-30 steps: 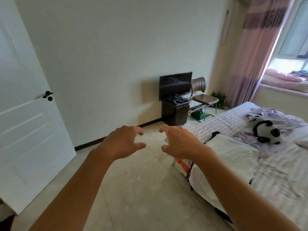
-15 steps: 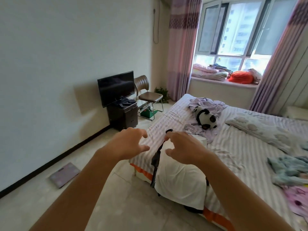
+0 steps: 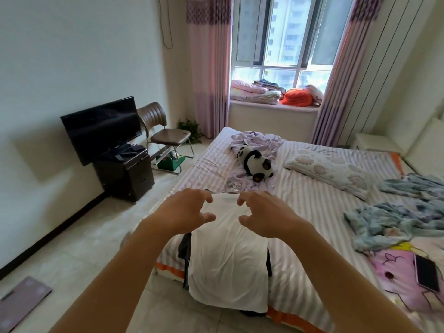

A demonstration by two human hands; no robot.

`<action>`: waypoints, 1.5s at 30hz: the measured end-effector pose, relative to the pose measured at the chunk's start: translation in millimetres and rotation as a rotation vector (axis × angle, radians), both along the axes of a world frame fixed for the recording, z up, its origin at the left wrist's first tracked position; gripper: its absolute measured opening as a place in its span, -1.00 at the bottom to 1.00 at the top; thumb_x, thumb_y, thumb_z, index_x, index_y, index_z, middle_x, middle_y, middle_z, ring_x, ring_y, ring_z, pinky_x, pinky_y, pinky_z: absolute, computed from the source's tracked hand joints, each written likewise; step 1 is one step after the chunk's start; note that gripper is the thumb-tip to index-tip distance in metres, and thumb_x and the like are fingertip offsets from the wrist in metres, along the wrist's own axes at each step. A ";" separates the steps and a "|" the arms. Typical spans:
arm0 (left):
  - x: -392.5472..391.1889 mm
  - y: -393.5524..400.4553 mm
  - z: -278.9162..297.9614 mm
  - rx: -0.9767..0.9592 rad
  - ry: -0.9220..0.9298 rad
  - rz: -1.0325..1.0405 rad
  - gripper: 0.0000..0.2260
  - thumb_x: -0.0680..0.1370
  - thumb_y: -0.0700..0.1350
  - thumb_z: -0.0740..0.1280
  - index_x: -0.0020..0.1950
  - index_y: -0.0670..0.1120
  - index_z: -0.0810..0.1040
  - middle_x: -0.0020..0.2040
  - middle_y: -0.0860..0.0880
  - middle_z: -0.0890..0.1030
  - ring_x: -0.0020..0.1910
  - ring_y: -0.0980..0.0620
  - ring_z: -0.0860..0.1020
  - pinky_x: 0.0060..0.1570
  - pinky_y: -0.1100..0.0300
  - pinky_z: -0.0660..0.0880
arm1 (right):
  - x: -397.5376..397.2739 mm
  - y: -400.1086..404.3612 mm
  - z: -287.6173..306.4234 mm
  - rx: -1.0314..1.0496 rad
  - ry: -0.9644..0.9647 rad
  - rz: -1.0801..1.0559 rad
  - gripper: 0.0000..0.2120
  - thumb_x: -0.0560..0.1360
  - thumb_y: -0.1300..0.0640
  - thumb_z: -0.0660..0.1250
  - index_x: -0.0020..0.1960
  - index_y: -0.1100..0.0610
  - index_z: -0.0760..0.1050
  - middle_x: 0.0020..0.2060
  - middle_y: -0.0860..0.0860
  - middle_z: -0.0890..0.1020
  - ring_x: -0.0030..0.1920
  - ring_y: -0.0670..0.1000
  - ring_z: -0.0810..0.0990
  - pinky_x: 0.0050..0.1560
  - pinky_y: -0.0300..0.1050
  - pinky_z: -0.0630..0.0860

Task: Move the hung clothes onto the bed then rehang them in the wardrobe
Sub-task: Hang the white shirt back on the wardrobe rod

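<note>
While both arms reach out over the near edge of the bed [image 3: 319, 212], the left hand [image 3: 185, 212] and the right hand [image 3: 266, 216] hang in the air side by side with a small gap between them. Both hands are spread, with the fingers bent like claws, and they hold nothing. Under them lies a white shirt [image 3: 228, 258] on the near edge of the bed, and its bottom part hangs down over the side toward the floor [image 3: 79, 255]. Dark clothes [image 3: 184, 248] peek out from under the white shirt on both sides. A thin clear hanger [image 3: 228, 191] shows at the top of the shirt, just past the fingertips. On the floor at the near left lies a flat pink scale [image 3: 21, 301]. On the near right corner of the bed a phone [image 3: 427, 272] rests on a pink cartoon blanket [image 3: 394, 280]. Next to that, crumpled blue clothes [image 3: 389, 222] lie on the right side of the bed. Farther up the bed a toy panda [image 3: 254, 162] lies on a purple cloth, and a flowered pillow [image 3: 331, 171] lies near it. By the left wall stands a black TV [image 3: 103, 128] on a dark stand, with a brown chair [image 3: 165, 133] beside it. At the far end, folded blankets [image 3: 254, 92] sit on the window sill between pink curtains.
</note>
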State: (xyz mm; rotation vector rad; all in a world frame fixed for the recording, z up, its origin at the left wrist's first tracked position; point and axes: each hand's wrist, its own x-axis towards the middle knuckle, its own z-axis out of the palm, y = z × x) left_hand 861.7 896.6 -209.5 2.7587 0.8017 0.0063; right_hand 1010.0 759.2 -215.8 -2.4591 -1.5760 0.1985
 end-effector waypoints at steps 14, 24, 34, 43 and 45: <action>165.1 101.6 -32.0 -0.043 0.032 0.015 -0.56 0.52 0.16 0.39 0.35 0.06 0.47 0.30 -0.03 0.55 0.24 -0.02 0.52 0.24 0.00 0.46 | 168.0 86.4 -23.7 -0.048 0.002 -0.034 -0.62 0.54 0.03 0.30 0.35 0.02 0.42 0.27 -0.01 0.53 0.29 0.06 0.44 0.16 -0.03 0.41; 264.5 226.3 -75.2 -0.059 0.022 -0.043 -0.66 0.55 0.11 0.37 0.28 0.05 0.51 0.20 -0.01 0.60 0.16 -0.01 0.56 0.17 -0.02 0.50 | 250.1 194.1 -59.3 -0.070 0.005 -0.121 -0.69 0.53 0.10 0.28 0.27 0.05 0.45 0.14 0.04 0.56 0.17 0.10 0.52 0.10 0.00 0.50; 343.0 348.4 -128.2 -0.128 0.051 -0.012 -0.71 0.59 0.03 0.32 0.28 -0.01 0.53 0.15 -0.03 0.62 0.11 -0.04 0.57 0.06 0.07 0.49 | 329.9 298.3 -109.8 -0.095 0.062 -0.254 -0.77 0.54 0.13 0.26 0.19 0.04 0.50 0.09 0.01 0.58 0.10 0.07 0.52 0.08 -0.03 0.50; 398.9 419.2 -211.9 -0.245 0.119 0.084 -0.82 0.58 -0.02 0.33 0.13 -0.04 0.62 -0.06 0.00 0.63 -0.07 -0.02 0.58 -0.02 0.02 0.55 | 406.3 351.8 -179.1 -0.127 0.108 -0.310 -0.80 0.56 0.10 0.28 0.18 0.02 0.51 0.08 -0.03 0.58 0.05 0.03 0.54 0.02 -0.09 0.50; 412.8 431.0 -237.1 -0.258 0.136 0.107 -0.81 0.59 -0.01 0.32 0.13 -0.04 0.61 -0.05 0.00 0.63 -0.07 -0.01 0.58 -0.05 0.05 0.55 | 424.8 361.5 -198.3 -0.145 0.121 -0.303 -0.77 0.57 0.10 0.27 0.21 0.02 0.50 0.11 -0.02 0.57 0.08 0.04 0.54 0.05 -0.07 0.50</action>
